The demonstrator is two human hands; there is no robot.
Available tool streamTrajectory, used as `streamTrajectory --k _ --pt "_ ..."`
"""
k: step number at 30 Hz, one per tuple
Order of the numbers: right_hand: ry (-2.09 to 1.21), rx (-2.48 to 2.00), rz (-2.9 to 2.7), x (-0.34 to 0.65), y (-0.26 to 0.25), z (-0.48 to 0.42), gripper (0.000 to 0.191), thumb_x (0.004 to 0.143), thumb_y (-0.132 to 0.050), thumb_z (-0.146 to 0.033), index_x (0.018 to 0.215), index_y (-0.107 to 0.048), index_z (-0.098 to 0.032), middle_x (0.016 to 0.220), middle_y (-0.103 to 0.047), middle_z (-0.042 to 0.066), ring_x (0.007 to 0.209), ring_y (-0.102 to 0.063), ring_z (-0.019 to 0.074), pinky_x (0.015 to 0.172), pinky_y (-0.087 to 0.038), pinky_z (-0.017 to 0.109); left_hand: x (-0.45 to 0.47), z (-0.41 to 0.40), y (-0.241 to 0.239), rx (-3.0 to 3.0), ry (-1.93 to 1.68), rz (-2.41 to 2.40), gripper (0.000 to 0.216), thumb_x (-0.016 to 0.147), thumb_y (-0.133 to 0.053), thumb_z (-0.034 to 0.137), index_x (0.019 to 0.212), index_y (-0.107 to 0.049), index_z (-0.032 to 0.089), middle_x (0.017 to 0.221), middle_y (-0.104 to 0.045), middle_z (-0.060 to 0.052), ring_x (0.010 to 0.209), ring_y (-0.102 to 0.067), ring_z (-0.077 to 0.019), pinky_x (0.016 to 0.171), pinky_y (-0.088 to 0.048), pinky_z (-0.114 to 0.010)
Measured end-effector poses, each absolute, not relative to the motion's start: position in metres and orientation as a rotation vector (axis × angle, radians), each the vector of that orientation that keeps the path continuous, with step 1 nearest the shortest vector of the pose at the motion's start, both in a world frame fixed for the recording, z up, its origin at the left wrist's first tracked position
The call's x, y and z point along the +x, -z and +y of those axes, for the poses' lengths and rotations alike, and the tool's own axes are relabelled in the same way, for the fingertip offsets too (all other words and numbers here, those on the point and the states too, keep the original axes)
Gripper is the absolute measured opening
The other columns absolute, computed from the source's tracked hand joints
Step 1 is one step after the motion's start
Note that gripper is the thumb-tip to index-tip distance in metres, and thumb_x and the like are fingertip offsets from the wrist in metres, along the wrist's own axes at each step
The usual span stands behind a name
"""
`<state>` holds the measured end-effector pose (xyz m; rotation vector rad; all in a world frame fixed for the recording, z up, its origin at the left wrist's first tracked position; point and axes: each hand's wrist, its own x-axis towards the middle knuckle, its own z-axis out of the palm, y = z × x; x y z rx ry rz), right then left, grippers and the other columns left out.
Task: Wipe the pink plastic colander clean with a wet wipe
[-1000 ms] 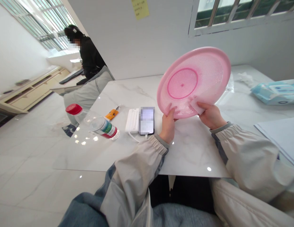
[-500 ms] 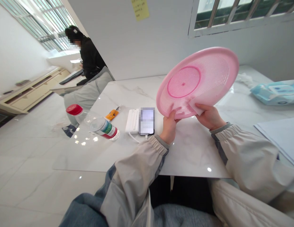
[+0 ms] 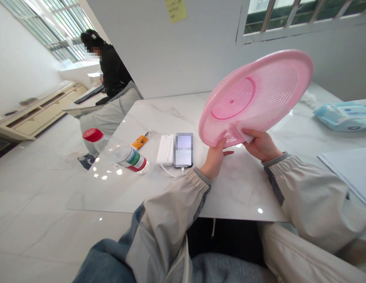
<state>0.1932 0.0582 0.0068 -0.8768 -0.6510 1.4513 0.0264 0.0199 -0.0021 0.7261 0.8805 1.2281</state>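
A round pink mesh basket [image 3: 274, 86] is held tilted above the table, its hollow side facing me. My left hand [image 3: 214, 159] grips the lower left rim, with the thumb inside and fingers underneath. At the lower right, my right hand [image 3: 261, 146] is closed with its thumb pressing a white wipe or tissue [image 3: 244, 131] against the basket's inner wall. Its other fingers are hidden behind the rim.
On the white marble-patterned table [image 3: 236, 192] are a phone [image 3: 183, 151], a white power bank [image 3: 165, 150], an orange item [image 3: 140, 141] and a clear red-capped bottle [image 3: 131, 159]. To the right lie a blue wipes pack [image 3: 346, 114] and papers [image 3: 348, 171]. A person [image 3: 112, 70] sits beyond.
The basket has shifted right and slightly up and tilted more steeply. My left hand has moved a little right along with its rim; the right hand has stayed nearly in place.
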Motion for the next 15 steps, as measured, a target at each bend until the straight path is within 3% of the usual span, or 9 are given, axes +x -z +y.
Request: streamTrajectory --k 8,15 --pt "-1.524 -0.867 -0.711 0.189 -0.010 0.053 0.032 0.075 -0.088 -0.017 0.106 -0.082 -0.025 0.125 -0.085 0.004 0.137 -0.073 0.0301 0.116 -0.064 0.042 0.028 0.021 0.004 0.728 -1.229 0.884 0.040 0.102 -0.067 0.034 0.139 -0.074 0.021 0.152 -0.070 -0.014 0.139 -0.067 -0.0356 0.097 -0.067 -0.044" --pt "-1.612 -0.888 -0.795 0.184 -0.016 0.045 0.031 0.081 -0.085 -0.021 0.111 -0.082 -0.022 0.124 -0.085 0.009 0.126 -0.078 0.0334 0.109 -0.068 0.049 0.029 0.019 0.006 0.786 -1.202 0.874 0.040 0.105 -0.063 0.038 0.139 -0.073 0.019 0.150 -0.073 -0.015 0.135 -0.071 -0.0356 0.091 -0.065 -0.039"
